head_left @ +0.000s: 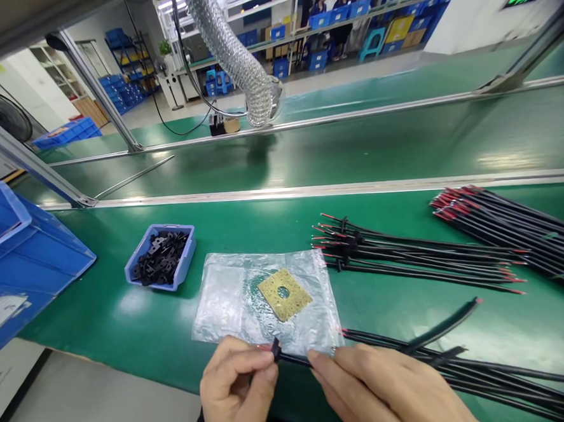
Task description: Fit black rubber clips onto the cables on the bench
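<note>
My left hand pinches a small black plastic part at the end of a black cable, where a bit of red wire shows. Farther along, my right hand is closed around the same cable, hiding part of it. Just beyond my hands lies a clear plastic bag, and on it rests a yellowish square sponge with a round hole. More black cables lie beside and behind my right hand.
Left of the bag, a small blue bin holds many black plastic parts. Cables with black parts on their ends lie right of centre, near a larger cable bundle. A big blue crate stands left; a foil duct hangs ahead.
</note>
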`<act>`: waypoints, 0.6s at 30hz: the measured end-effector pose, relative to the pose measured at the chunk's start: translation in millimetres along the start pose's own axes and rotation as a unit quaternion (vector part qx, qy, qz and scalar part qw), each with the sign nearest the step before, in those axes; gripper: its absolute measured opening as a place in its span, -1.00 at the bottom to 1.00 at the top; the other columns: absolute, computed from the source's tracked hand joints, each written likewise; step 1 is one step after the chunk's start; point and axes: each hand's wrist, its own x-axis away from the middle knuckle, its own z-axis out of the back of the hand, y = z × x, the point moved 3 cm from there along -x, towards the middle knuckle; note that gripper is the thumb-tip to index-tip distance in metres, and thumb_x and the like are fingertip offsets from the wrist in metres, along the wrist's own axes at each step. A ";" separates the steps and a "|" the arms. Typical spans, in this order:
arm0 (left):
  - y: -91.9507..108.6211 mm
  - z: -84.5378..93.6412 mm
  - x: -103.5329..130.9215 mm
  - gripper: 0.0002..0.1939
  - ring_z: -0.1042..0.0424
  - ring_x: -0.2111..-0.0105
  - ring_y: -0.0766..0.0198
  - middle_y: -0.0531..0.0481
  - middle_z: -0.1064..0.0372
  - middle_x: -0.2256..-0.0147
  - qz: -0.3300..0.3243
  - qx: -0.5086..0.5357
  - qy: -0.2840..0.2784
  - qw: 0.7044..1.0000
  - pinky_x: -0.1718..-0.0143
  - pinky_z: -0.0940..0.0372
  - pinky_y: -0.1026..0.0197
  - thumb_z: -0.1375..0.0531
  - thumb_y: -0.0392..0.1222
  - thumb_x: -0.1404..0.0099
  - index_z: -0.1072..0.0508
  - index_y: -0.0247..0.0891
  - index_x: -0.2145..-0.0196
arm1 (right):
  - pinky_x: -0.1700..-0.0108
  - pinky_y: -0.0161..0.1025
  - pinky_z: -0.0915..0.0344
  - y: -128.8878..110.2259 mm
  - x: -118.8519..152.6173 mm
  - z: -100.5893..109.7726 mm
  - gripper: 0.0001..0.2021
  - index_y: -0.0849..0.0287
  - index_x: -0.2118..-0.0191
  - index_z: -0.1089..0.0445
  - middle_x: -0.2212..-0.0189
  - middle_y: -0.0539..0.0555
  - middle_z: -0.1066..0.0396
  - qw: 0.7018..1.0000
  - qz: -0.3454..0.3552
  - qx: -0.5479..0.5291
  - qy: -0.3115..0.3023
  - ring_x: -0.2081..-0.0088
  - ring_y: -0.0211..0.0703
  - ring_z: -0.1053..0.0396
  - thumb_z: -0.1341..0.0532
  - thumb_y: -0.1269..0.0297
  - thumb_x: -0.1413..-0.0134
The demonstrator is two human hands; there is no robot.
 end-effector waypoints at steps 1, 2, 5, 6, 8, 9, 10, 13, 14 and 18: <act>-3.8 -0.1 0.8 -0.84 -0.50 0.41 0.31 0.04 -0.39 0.44 0.056 0.066 0.010 0.996 0.35 -0.45 0.33 -0.33 -0.28 -0.22 -0.60 -0.13 0.22 | 0.35 -0.31 -0.40 1.0 -0.8 0.6 -0.62 0.27 0.18 -0.48 0.43 0.09 -0.49 1.000 0.002 -0.006 -0.024 0.44 -0.24 -0.44 0.09 0.56 -0.31; -8.2 -0.9 1.9 -0.83 -0.51 0.41 0.30 0.06 -0.37 0.45 0.120 0.134 0.019 0.983 0.34 -0.47 0.30 -0.35 -0.21 -0.21 -0.58 -0.12 0.19 | 0.32 -0.30 -0.40 1.6 -1.2 1.5 -0.63 0.27 0.17 -0.49 0.39 0.10 -0.50 0.999 0.006 -0.010 -0.044 0.41 -0.24 -0.44 0.08 0.56 -0.31; -18.4 -6.1 4.6 -0.68 -0.51 0.46 0.34 0.11 -0.34 0.44 0.259 0.257 0.011 0.931 0.37 -0.48 0.31 -0.43 -0.13 -0.11 -0.56 -0.08 0.14 | 0.35 -0.29 -0.39 1.3 -2.4 4.3 -0.66 0.26 0.20 -0.50 0.39 0.10 -0.50 0.999 0.018 -0.011 -0.041 0.43 -0.23 -0.43 0.04 0.57 -0.29; -19.7 -7.7 4.3 -0.68 -0.51 0.47 0.35 0.11 -0.35 0.41 0.269 0.264 -0.007 0.926 0.39 -0.48 0.33 -0.44 -0.13 -0.08 -0.57 -0.08 0.17 | 0.37 -0.28 -0.38 1.0 -3.0 3.9 -0.67 0.27 0.21 -0.50 0.43 0.09 -0.48 0.999 0.012 -0.013 -0.032 0.45 -0.23 -0.42 0.03 0.56 -0.29; -18.9 -9.1 1.7 -0.74 -0.52 0.47 0.36 0.07 -0.38 0.35 0.240 0.247 -0.048 0.937 0.41 -0.47 0.35 -0.44 -0.14 -0.08 -0.62 -0.10 0.22 | 0.39 -0.28 -0.38 1.1 -4.8 1.2 -0.68 0.27 0.25 -0.49 0.50 0.06 -0.43 0.999 -0.019 -0.028 -0.024 0.48 -0.23 -0.40 0.02 0.53 -0.30; -17.0 -9.0 -0.1 -0.77 -0.53 0.46 0.35 0.05 -0.39 0.34 0.213 0.230 -0.065 0.947 0.41 -0.48 0.35 -0.43 -0.15 -0.11 -0.64 -0.09 0.23 | 0.40 -0.29 -0.38 1.3 -5.9 -0.5 -0.67 0.26 0.28 -0.49 0.53 0.05 -0.41 0.998 -0.036 -0.040 -0.023 0.49 -0.24 -0.40 0.03 0.51 -0.31; -14.3 -8.7 -2.0 -0.78 -0.54 0.46 0.33 0.04 -0.40 0.34 0.183 0.210 -0.082 0.957 0.41 -0.48 0.34 -0.42 -0.17 -0.13 -0.65 -0.06 0.21 | 0.40 -0.30 -0.38 1.5 -6.9 -2.1 -0.66 0.25 0.31 -0.48 0.54 0.04 -0.40 0.997 -0.052 -0.054 -0.026 0.50 -0.25 -0.39 0.04 0.50 -0.32; -4.5 -7.6 -7.2 -0.71 -0.55 0.47 0.30 0.03 -0.42 0.40 0.115 0.142 -0.127 0.975 0.42 -0.49 0.32 -0.40 -0.23 -0.16 -0.63 0.00 0.14 | 0.40 -0.33 -0.37 2.6 -8.3 -4.0 -0.64 0.22 0.34 -0.44 0.53 0.05 -0.39 0.992 -0.078 -0.097 -0.026 0.50 -0.26 -0.39 0.07 0.46 -0.34; -1.8 -7.4 -8.5 -0.70 -0.55 0.46 0.29 0.02 -0.44 0.40 0.101 0.116 -0.139 0.978 0.42 -0.49 0.32 -0.39 -0.24 -0.16 -0.63 0.01 0.13 | 0.41 -0.33 -0.37 3.0 -8.1 -3.6 -0.64 0.22 0.34 -0.43 0.52 0.04 -0.40 0.990 -0.081 -0.110 -0.021 0.51 -0.26 -0.38 0.08 0.45 -0.35; 2.1 -9.4 -10.2 -0.68 -0.53 0.46 0.30 -0.04 -0.51 0.39 0.060 0.036 -0.169 0.983 0.43 -0.44 0.34 -0.37 -0.23 -0.20 -0.60 0.00 0.08 | 0.41 -0.32 -0.35 3.9 -6.5 -2.4 -0.66 0.20 0.34 -0.39 0.50 0.03 -0.41 0.984 -0.089 -0.147 -0.046 0.49 -0.25 -0.38 0.08 0.46 -0.34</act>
